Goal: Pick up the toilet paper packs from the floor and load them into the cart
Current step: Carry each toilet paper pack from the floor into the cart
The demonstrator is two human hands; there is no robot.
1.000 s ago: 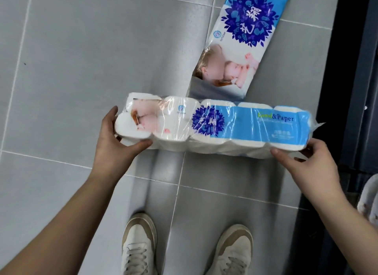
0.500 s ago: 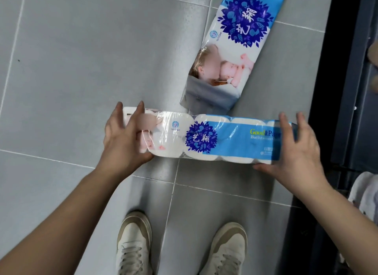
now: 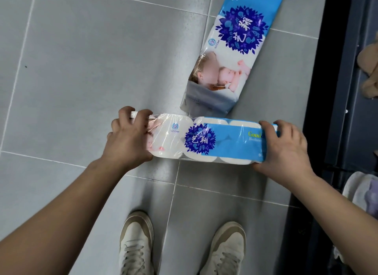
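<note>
Left hand (image 3: 128,137) and right hand (image 3: 284,150) each grip one end of a pack (image 3: 204,140) held above the floor (image 3: 81,80), its long axis running left to right. The likely cart (image 3: 335,90) stands just beyond the right hand, the nearer one; a second pack (image 3: 231,55) lies ahead.

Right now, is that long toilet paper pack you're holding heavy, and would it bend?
The pack is probably light: only paper rolls. It may sag between rolls, likely why the left hand and right hand grip its ends. Its shiny wrap looks slippery.
</note>
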